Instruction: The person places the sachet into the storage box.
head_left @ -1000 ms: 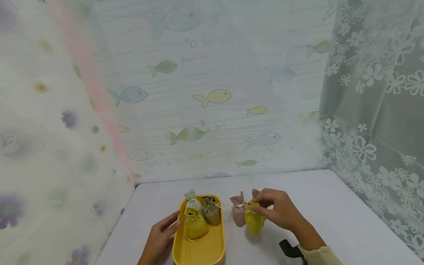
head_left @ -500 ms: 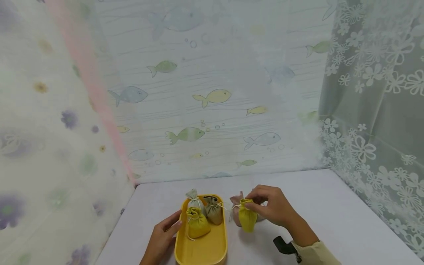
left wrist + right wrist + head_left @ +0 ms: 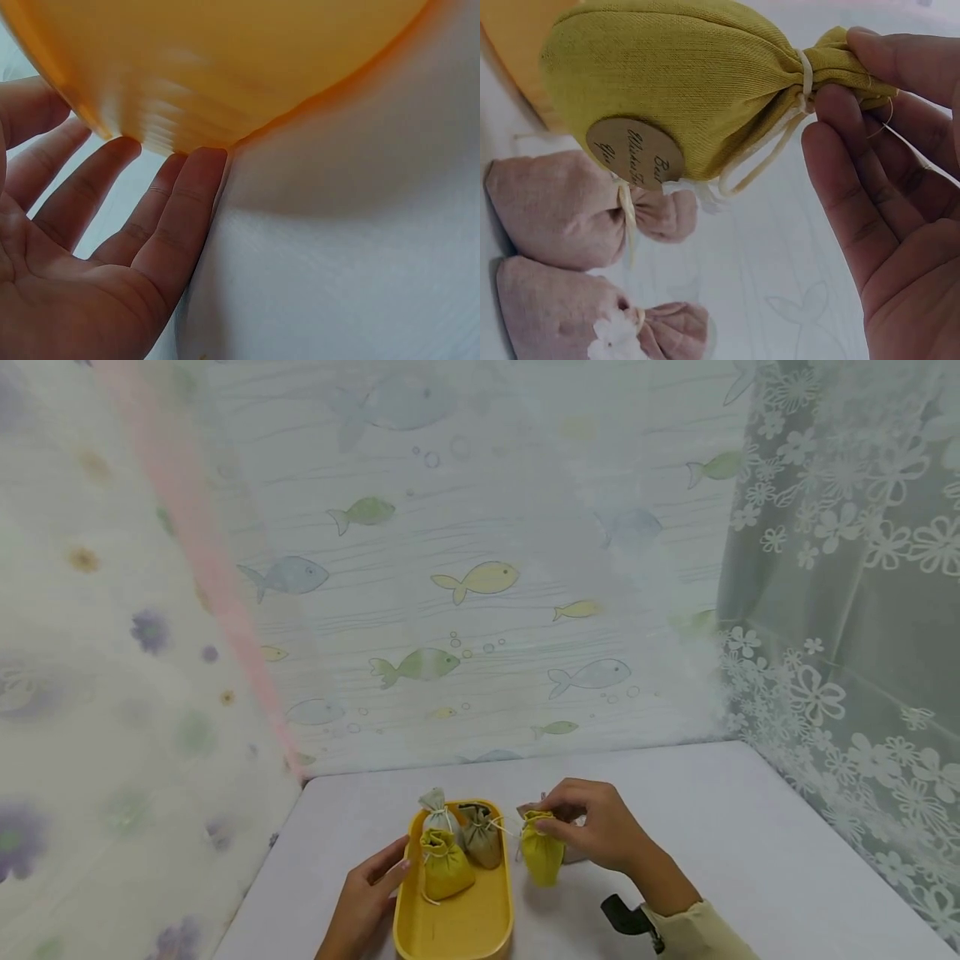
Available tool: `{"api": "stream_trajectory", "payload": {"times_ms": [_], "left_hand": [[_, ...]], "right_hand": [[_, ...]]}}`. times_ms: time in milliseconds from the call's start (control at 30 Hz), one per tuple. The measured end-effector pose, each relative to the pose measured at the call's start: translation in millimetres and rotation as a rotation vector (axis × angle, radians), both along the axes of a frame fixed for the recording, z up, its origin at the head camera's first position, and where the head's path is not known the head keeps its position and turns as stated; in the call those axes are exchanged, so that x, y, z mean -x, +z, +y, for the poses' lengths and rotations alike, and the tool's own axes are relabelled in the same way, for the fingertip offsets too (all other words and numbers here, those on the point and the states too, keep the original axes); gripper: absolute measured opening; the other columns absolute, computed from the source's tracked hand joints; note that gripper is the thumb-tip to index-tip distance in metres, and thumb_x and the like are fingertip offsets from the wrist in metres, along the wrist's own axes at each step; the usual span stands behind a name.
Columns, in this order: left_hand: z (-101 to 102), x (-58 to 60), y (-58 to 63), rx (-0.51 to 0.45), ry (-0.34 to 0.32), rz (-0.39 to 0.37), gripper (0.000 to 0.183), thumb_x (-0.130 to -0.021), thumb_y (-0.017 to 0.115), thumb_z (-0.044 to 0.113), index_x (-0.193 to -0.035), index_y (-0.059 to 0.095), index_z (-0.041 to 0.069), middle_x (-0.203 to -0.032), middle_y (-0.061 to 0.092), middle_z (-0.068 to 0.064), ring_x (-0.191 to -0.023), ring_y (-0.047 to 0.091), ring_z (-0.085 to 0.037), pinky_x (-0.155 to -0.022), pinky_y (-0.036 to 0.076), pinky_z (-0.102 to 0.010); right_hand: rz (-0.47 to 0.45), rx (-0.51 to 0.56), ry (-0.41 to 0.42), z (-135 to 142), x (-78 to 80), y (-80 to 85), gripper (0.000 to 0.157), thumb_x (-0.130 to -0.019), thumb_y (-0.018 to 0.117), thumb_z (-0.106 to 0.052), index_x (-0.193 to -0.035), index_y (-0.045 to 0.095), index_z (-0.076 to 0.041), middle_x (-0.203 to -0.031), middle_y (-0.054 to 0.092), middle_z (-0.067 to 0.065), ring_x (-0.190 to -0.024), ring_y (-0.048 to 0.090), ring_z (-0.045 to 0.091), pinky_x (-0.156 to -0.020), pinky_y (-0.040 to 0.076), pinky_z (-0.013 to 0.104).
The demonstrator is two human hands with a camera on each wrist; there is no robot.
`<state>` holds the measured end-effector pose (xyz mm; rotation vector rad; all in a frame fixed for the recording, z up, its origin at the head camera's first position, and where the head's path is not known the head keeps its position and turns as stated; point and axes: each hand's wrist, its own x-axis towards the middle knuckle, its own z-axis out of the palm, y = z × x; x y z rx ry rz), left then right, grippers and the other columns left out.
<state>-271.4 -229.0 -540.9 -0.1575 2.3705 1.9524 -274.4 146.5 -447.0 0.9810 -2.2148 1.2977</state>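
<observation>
- Left hand (image 3: 363, 893), fingers extended, touching the yellow tray (image 3: 453, 935);
- right hand (image 3: 600, 822) pinching the neck of a yellow pouch (image 3: 542, 857) beside the tray;
- three pouches (image 3: 447, 872) in the tray;
- two pink pouches (image 3: 559, 210) beyond, seemingly upright

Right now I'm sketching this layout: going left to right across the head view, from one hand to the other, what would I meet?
Left hand, front yellow pouch in the yellow tray, brown pouch in the same tray, held yellow pouch, right hand.
</observation>
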Motion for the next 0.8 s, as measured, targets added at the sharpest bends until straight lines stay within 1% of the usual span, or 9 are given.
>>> {"api": "stream_trajectory", "payload": {"times_ms": [33, 233, 467, 567, 700, 767, 800], "left_hand": [[0, -0.1, -0.1, -0.004, 0.000, 0.000, 0.063, -0.097, 0.072, 0.043, -0.151, 0.055, 0.014, -0.158, 0.049, -0.016, -0.145, 0.048, -0.037, -0.094, 0.061, -0.044], [-1, 0.8, -0.6, 0.006, -0.002, 0.002, 0.064, -0.097, 0.072, 0.044, -0.151, 0.055, 0.014, -0.157, 0.050, -0.016, -0.144, 0.049, -0.038, -0.094, 0.062, -0.044], [-2, 1.5, 0.3, -0.013, -0.021, -0.022, 0.067, -0.096, 0.072, 0.046, -0.152, 0.053, 0.014, -0.158, 0.048, -0.019, -0.143, 0.050, -0.037, -0.093, 0.062, -0.044], [-3, 1.9, 0.3, -0.007, -0.023, -0.021, 0.068, -0.096, 0.072, 0.047, -0.152, 0.053, 0.013, -0.158, 0.048, -0.019, -0.143, 0.050, -0.037, -0.093, 0.062, -0.044], [-3, 2.3, -0.6, -0.003, -0.024, -0.021, 0.068, -0.096, 0.072, 0.047, -0.152, 0.053, 0.014, -0.158, 0.048, -0.019, -0.142, 0.051, -0.037, -0.093, 0.062, -0.044], [-3, 2.7, -1.7, -0.011, -0.023, -0.024, 0.069, -0.096, 0.072, 0.047, -0.153, 0.053, 0.013, -0.158, 0.048, -0.019, -0.143, 0.050, -0.038, -0.093, 0.062, -0.045], [-3, 2.7, -1.9, -0.016, -0.025, -0.030, 0.070, -0.096, 0.072, 0.048, -0.153, 0.053, 0.013, -0.158, 0.047, -0.020, -0.143, 0.050, -0.038, -0.093, 0.062, -0.045]], "right_hand": [[0.010, 0.004, 0.007, -2, 0.5, 0.0, 0.012, -0.090, 0.082, -0.022, -0.102, 0.079, -0.021, -0.096, 0.074, -0.008, -0.077, 0.066, 0.006, -0.064, 0.061, 0.025], [0.027, 0.023, 0.024, -11, 2.1, 3.2, 0.011, -0.091, 0.082, -0.021, -0.101, 0.079, -0.022, -0.095, 0.074, -0.008, -0.075, 0.066, 0.006, -0.063, 0.061, 0.025], [0.012, 0.024, 0.039, -24, 1.7, 6.3, 0.008, -0.093, 0.080, -0.025, -0.100, 0.078, -0.023, -0.095, 0.072, -0.011, -0.078, 0.067, 0.005, -0.066, 0.062, 0.026], [-0.001, 0.030, 0.037, -29, 2.4, 6.8, 0.007, -0.093, 0.079, -0.025, -0.100, 0.079, -0.024, -0.095, 0.072, -0.011, -0.079, 0.068, 0.006, -0.067, 0.063, 0.027], [-0.025, 0.040, 0.026, -35, 3.5, 6.0, 0.008, -0.092, 0.080, -0.023, -0.099, 0.079, -0.023, -0.095, 0.072, -0.011, -0.079, 0.067, 0.006, -0.068, 0.063, 0.027], [-0.034, 0.043, 0.021, -39, -0.9, 10.2, 0.009, -0.091, 0.082, -0.018, -0.099, 0.079, -0.018, -0.094, 0.073, -0.008, -0.078, 0.067, 0.007, -0.067, 0.062, 0.027], [-0.038, 0.044, 0.021, -40, -0.6, 9.1, 0.009, -0.090, 0.082, -0.018, -0.099, 0.079, -0.019, -0.094, 0.073, -0.008, -0.077, 0.067, 0.007, -0.067, 0.062, 0.027]]}}
